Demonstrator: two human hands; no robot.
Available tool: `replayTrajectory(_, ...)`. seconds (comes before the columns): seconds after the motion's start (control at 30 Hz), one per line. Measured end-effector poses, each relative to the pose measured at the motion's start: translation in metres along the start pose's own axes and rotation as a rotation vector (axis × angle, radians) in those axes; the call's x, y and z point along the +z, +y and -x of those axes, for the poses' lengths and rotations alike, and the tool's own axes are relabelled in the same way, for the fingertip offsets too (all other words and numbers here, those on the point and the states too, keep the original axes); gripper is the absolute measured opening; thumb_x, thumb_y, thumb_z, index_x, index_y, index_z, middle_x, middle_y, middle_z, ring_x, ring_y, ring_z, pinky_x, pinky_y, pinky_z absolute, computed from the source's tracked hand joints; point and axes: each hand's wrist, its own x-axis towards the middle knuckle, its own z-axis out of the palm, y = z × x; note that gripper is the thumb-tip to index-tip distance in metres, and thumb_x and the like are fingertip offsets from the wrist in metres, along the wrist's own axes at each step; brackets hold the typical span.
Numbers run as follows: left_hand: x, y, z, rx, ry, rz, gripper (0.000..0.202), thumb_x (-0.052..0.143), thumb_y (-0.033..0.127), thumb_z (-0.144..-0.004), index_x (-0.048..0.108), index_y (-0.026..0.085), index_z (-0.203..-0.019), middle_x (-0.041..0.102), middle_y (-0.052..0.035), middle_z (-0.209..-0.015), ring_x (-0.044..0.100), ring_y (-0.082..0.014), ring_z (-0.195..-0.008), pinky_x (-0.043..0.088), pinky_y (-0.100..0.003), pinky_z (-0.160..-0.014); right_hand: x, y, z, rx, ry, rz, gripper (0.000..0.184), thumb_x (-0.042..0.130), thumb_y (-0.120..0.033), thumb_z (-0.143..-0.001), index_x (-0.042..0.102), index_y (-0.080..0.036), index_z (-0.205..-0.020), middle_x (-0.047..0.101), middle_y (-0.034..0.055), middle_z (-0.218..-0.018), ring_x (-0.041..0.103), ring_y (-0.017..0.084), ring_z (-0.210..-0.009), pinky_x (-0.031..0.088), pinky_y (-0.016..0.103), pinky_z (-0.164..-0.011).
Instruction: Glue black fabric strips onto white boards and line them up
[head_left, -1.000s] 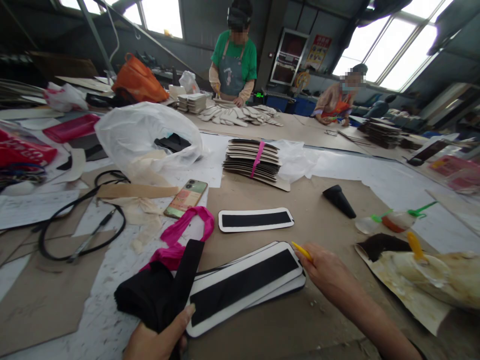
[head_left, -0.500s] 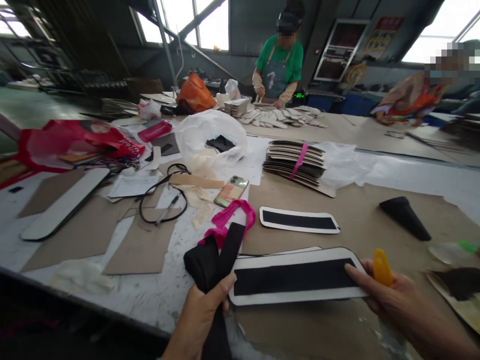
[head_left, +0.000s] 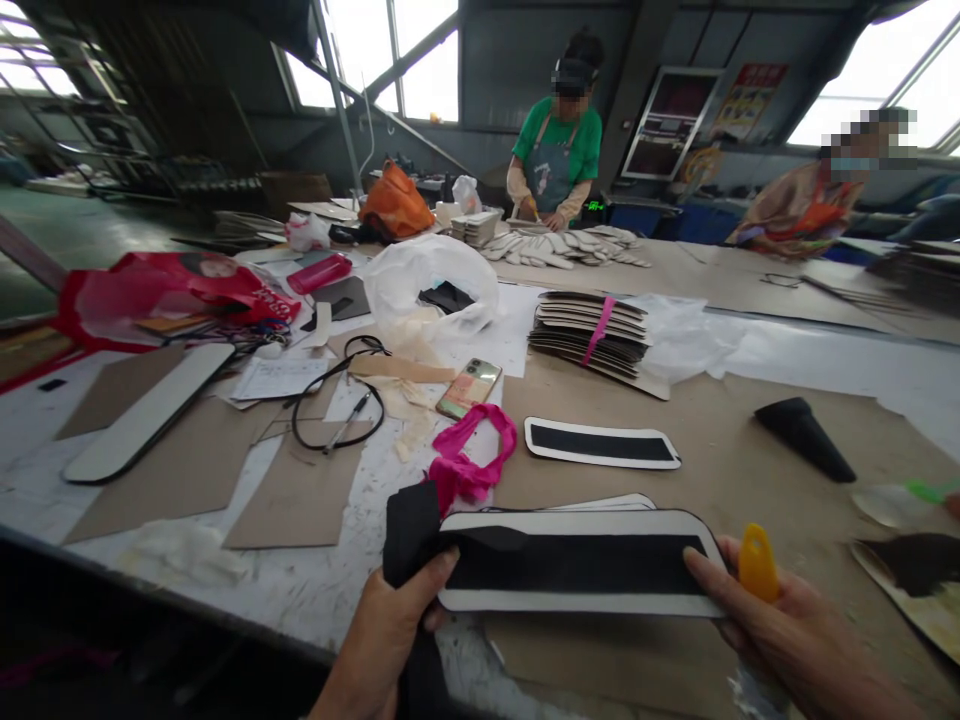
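A long white panel (head_left: pixel 585 602) with rounded corners and a black band (head_left: pixel 585 565) along its middle is held level in front of me. My left hand (head_left: pixel 390 620) is closed at the panel's left end, the thumb on top, with a black fabric strip (head_left: pixel 411 530) in the same grip. The strip sticks up above that hand and hangs below it. At the right end, my right hand (head_left: pixel 780 620) pinches the panel, thumb on the band. A yellow tool handle (head_left: pixel 758 565) juts up from the right hand; the rest of the tool is mostly hidden.
Behind the panel lie a smaller white-edged black panel (head_left: pixel 602 444), a pink cloth loop (head_left: pixel 510 430) and a phone (head_left: pixel 470 388). A tied stack of boards (head_left: pixel 589 335) stands farther back. Two people work across the table, one in a green shirt (head_left: pixel 559 150).
The strip's loose end, upright beside the panel before, now seems to lie over the panel's left part. My left hand and the panel have shifted slightly left.
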Motion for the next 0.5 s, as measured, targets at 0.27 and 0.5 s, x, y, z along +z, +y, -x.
replayTrajectory(0.27,-0.005,-0.004,-0.003,-0.052,0.071,0.138,0.039,0.078,0.038,-0.054,0.061,0.013,-0.078,0.055,0.0013,-0.061,0.044,-0.0098,-0.052,0.037,-0.020,-0.043,0.014,0.000,0.018,0.084,-0.103,-0.411,0.048,0.067,-0.062,-0.060,0.042,-0.021,-0.067,0.030,-0.0078,-0.048,0.025,0.007,-0.043,0.025,0.016,-0.039)
replayTrajectory(0.5,-0.006,-0.003,-0.003,-0.168,0.012,0.224,0.027,0.074,0.033,-0.059,0.059,0.014,-0.071,0.056,0.0014,-0.051,0.048,-0.0102,-0.045,0.041,-0.019,-0.045,0.026,0.016,0.014,0.125,-0.099,-0.440,0.049,0.067,-0.061,-0.062,0.042,-0.019,-0.070,0.029,-0.0098,-0.045,0.023,0.004,-0.041,0.022,0.013,-0.040)
